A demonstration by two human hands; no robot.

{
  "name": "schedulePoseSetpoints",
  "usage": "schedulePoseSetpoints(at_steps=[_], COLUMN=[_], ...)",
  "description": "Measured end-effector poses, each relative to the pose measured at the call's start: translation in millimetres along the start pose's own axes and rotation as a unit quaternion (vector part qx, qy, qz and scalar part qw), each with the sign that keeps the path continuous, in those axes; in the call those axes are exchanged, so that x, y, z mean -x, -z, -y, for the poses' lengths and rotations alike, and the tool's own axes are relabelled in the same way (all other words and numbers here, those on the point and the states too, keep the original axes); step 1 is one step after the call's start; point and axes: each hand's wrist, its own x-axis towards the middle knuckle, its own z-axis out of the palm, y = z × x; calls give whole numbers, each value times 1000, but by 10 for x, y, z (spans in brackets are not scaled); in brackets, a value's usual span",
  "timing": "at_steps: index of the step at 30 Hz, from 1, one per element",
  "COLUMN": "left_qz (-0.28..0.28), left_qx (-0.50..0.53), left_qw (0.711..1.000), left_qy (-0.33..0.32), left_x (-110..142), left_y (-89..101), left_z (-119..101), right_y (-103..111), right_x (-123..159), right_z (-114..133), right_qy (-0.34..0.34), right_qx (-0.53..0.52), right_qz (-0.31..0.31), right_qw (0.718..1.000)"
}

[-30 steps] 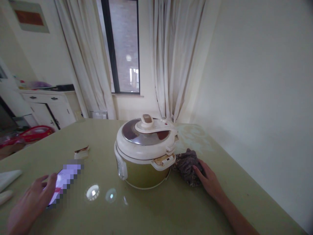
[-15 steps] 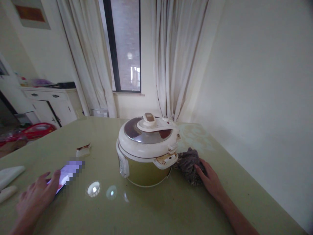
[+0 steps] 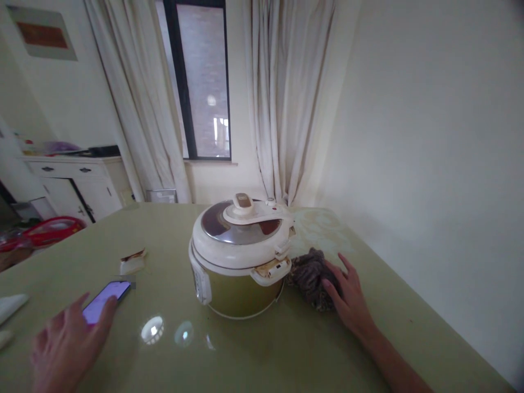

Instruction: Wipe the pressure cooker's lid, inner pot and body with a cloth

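A phone (image 3: 100,302) with a lit screen lies on the table at the left. My left hand (image 3: 71,341) is over its near end, fingers apart, the thumb over the screen. A crumpled grey-brown cloth (image 3: 313,278) lies against the right side of a white and green electric pressure cooker (image 3: 239,256), whose lid is on. My right hand (image 3: 350,300) rests at the cloth's right edge with fingers spread. Its thumb touches the cloth, and another finger is lifted off it.
The green glossy table (image 3: 245,360) meets a bare wall at the right. A small torn white packet (image 3: 133,263) lies beyond the phone. White objects (image 3: 10,308) sit at the far left edge. Behind are curtains (image 3: 282,109), a window and a white cabinet (image 3: 77,185).
The phone has shifted slightly in the view, and my left thumb has moved over its screen. My right hand's fingers have spread from the cloth. The camera has turned a little.
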Motion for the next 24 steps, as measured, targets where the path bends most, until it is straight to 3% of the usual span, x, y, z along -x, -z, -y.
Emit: schedulePoseSetpoints(at_steps=[3, 5, 8, 11, 14, 17, 20, 24], left_qz=[-25, -15, 50, 97, 136, 145, 138, 114], left_qx=[103, 226, 402, 530, 605, 606, 612, 615], left_qw=[989, 959, 898, 833, 781, 781, 779, 775], left_qy=[-106, -172, -174, -127, -73, -52, -19, -88], left_x=[296, 442, 492, 404, 350, 397, 480, 536], left_y=[127, 215, 249, 111, -164, -481, -702, -772], left_z=[-676, -1195, -1882, -2272, -2308, -2132, -1974, -1890], right_y=[-53, -121, -206, -187, -14, 304, 659, 859], right_x=[-47, -125, -268, -348, -328, -313, -453, -847], right_z=[167, 300, 449, 461, 404, 491, 851, 1569], right_qy=[26, 29, 32, 15, -47, -76, 6, 196], right_qx=[23, 34, 54, -3, -155, -249, -260, -165], right_qz=[77, 149, 196, 183, 136, 25, -45, 7], right_qw=[996, 988, 979, 983, 977, 965, 965, 967])
